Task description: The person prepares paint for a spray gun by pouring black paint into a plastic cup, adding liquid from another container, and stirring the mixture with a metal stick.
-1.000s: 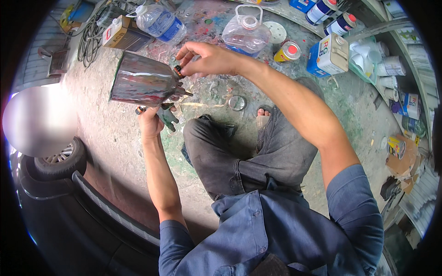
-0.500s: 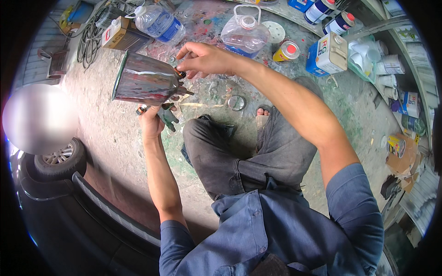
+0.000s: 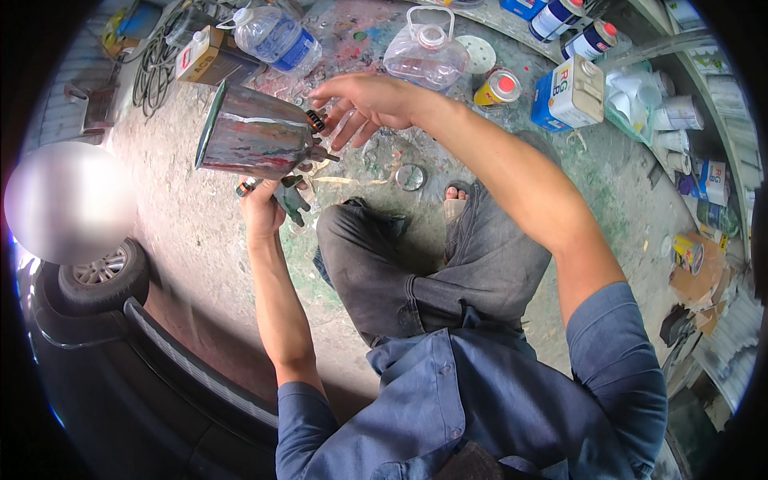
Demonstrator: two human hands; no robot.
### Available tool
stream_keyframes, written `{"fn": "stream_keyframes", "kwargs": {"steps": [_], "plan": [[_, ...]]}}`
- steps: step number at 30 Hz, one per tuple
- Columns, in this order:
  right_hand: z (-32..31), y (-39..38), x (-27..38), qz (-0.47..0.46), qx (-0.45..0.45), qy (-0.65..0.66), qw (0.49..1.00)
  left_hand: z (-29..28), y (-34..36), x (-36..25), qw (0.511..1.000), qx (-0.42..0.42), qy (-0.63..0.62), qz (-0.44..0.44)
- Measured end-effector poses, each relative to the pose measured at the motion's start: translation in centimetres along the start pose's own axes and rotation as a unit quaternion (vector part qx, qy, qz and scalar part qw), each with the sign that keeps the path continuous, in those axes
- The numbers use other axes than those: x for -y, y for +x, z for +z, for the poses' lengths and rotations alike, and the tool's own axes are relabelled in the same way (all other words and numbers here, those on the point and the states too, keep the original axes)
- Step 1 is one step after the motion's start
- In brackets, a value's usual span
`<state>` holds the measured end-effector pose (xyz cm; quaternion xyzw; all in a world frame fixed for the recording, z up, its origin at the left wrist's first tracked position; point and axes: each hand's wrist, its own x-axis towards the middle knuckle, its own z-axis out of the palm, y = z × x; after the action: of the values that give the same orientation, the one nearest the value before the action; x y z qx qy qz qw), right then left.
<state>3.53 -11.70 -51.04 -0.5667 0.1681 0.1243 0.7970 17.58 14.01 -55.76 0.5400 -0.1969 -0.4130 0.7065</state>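
My left hand (image 3: 262, 210) is wrapped round a spray gun, with its dark green trigger or handle part (image 3: 294, 206) sticking out past the fingers. The gun's large paint-smeared cup (image 3: 254, 134) lies sideways above that hand, its wide rim to the left. At the cup's narrow right end sits a ribbed black-and-orange knob (image 3: 317, 120). Close to this knob, my right hand (image 3: 370, 104) has its fingers spread and holds nothing. Most of the gun's body is hidden behind the cup and my left hand.
A clear handled jug (image 3: 428, 60), a yellow can with a red cap (image 3: 496, 90) and a blue-and-white tin (image 3: 566, 94) stand ahead. Far left are a water bottle (image 3: 278, 44) and a rectangular can (image 3: 210, 56). A dark car (image 3: 152, 360) is at my left.
My right fingers have let go of the ribbed knob and spread apart just to its right. The cup has tilted slightly; my left hand keeps its hold.
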Motion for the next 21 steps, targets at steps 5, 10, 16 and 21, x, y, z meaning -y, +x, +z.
{"fn": "stream_keyframes", "kwargs": {"steps": [5, 10, 16, 21], "plan": [[-1.3, -0.1, 0.4, 0.03, 0.085, 0.148, 0.985, 0.3, -0.1, -0.2, 1.0, 0.009, -0.018, 0.015], [-1.7, -0.4, 0.7, 0.028, 0.119, 0.192, 0.974, 2.1, -0.3, -1.4, 0.998, 0.014, -0.06, 0.027], [-1.1, -0.1, 0.6, 0.022, 0.104, 0.191, 0.976, 1.7, -0.3, -1.3, 0.998, 0.019, -0.053, 0.035], [0.3, 0.4, -1.0, -0.08, 0.009, 0.043, 0.996, 2.5, -0.3, -1.2, 0.998, 0.028, -0.042, 0.023]]}}
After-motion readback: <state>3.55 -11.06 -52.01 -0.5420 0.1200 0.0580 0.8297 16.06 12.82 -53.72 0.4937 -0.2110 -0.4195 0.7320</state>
